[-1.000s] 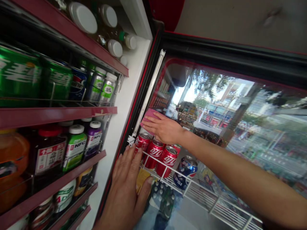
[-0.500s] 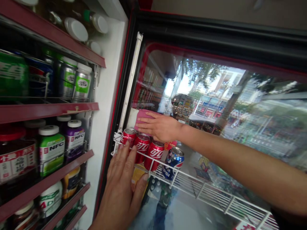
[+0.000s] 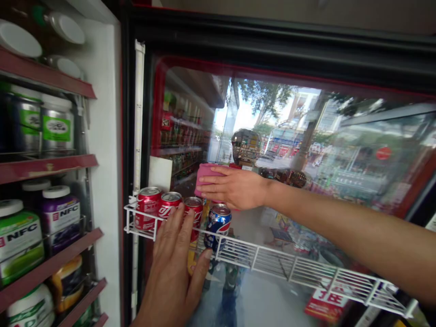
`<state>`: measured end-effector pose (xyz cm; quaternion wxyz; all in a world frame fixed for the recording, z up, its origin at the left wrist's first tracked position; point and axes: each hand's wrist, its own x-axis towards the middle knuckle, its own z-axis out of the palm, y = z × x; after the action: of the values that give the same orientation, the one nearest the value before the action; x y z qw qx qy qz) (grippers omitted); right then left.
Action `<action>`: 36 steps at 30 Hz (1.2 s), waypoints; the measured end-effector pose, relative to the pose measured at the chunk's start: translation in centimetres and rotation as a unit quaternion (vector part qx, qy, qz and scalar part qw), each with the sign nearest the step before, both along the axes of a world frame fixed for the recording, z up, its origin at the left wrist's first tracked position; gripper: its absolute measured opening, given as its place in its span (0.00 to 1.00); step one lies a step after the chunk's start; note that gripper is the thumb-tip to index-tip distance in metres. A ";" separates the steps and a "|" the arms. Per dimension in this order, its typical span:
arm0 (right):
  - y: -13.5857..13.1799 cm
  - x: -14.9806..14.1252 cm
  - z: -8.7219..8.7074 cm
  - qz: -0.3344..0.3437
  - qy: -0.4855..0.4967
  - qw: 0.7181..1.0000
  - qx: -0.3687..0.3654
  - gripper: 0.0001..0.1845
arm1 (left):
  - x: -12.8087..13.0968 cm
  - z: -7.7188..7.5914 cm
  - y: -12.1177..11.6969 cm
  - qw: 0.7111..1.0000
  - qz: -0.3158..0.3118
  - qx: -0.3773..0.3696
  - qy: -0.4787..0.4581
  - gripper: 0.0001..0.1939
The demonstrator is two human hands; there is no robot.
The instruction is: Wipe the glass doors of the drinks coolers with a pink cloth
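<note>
My right hand comes in from the right and holds a pink cloth against the inside of a glass cooler door. My left hand lies flat with its fingers spread, in front of a white wire rack. Its fingertips overlap red Coca-Cola cans, and a blue Pepsi can stands just to their right. The hand hides the lower parts of the cans. I cannot tell whether it touches the cans or the glass.
Maroon cooler shelves at the left hold NFC juice bottles and silver-capped bottles. A black door frame runs across the top. A white card sits behind the cans, and a red printed sign hangs below the rack.
The view has swung, so the door and rack have shifted left and look more level. My right hand and the pink cloth now sit above the right end of the cans.
</note>
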<state>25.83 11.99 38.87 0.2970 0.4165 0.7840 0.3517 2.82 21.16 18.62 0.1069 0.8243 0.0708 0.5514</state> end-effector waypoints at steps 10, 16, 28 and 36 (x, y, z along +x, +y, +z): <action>-7.1 2.5 -1.4 -0.007 0.057 0.997 0.055 0.43 | 2.1 0.6 -3.0 0.999 -0.042 0.022 0.002 0.42; -11.4 2.7 -1.6 -0.056 0.034 0.997 0.048 0.41 | 2.9 1.0 -4.7 0.998 -0.061 0.018 0.014 0.43; -19.4 4.4 -3.3 -0.098 0.016 0.991 0.095 0.43 | 4.5 1.8 -8.5 0.994 -0.092 0.044 0.030 0.44; -25.1 6.1 -4.8 -0.118 0.101 0.974 0.166 0.47 | 5.8 1.3 -10.7 0.993 -0.100 0.058 0.037 0.43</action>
<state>31.95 -13.16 34.09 0.1825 0.5829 0.6857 0.3959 8.67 10.44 19.93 0.1111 0.8517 -0.0399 0.5106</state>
